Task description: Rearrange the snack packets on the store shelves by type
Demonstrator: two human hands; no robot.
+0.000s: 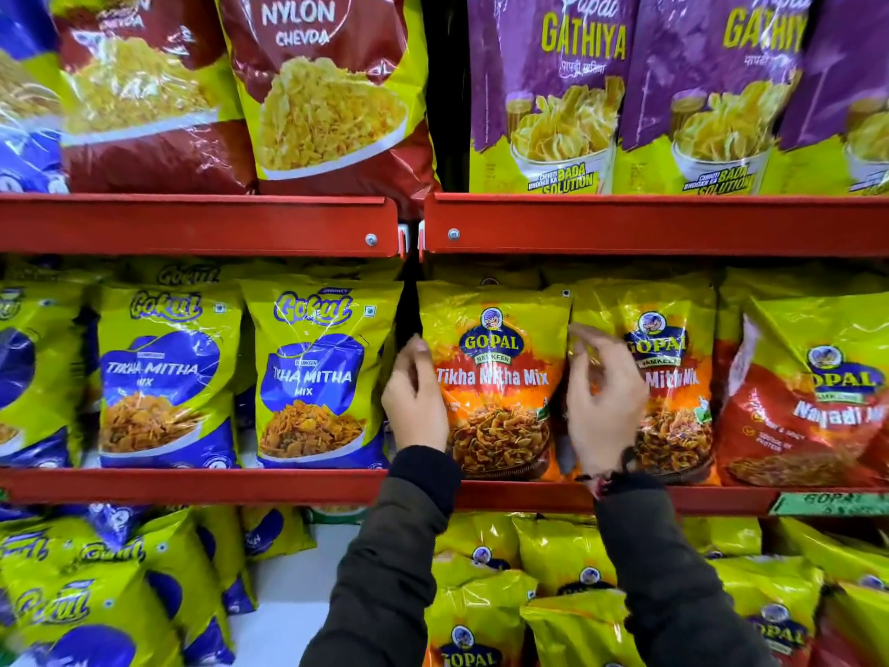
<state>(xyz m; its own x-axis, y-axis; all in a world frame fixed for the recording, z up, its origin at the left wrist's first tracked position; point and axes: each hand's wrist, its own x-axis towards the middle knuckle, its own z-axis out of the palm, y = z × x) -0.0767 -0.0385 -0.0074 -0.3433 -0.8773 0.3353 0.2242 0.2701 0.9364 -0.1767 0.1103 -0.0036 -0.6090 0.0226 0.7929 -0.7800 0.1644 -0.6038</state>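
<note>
Both hands are up at the middle shelf (pixel 192 483), one on each side of a Gopal Tikha Mitha Mix packet (pixel 498 377). The packet stands upright at the front of the shelf, right bay, just right of the gap between the 2 shelf sections; long axis vertical, top seal up, printed face toward the camera.

Left hand (pixel 416 397): fingers loosely curled, thumb tip at the packet's left edge. Can't tell if it's actually gripping or only touching.

Right hand (pixel 603 399): fingers bent and spread, at the packet's right edge, overlapping a 2nd Tikha Mitha Mix packet (pixel 673 377) standing just beside it. Looks apart from the plastic, not closed on anything, tho contact is hard to judge.

To the left, 2 blue-and-green Gokul packets (pixel 315 373) stand upright w/ the same flavour name. Far right, a red Gopal packet (pixel 808 402) leans left. Top shelf: Nylon Chevda bag (pixel 327 89) and purple Gathiya bags (pixel 548 89). Bottom shelf packets lie tilted, mixed.
</note>
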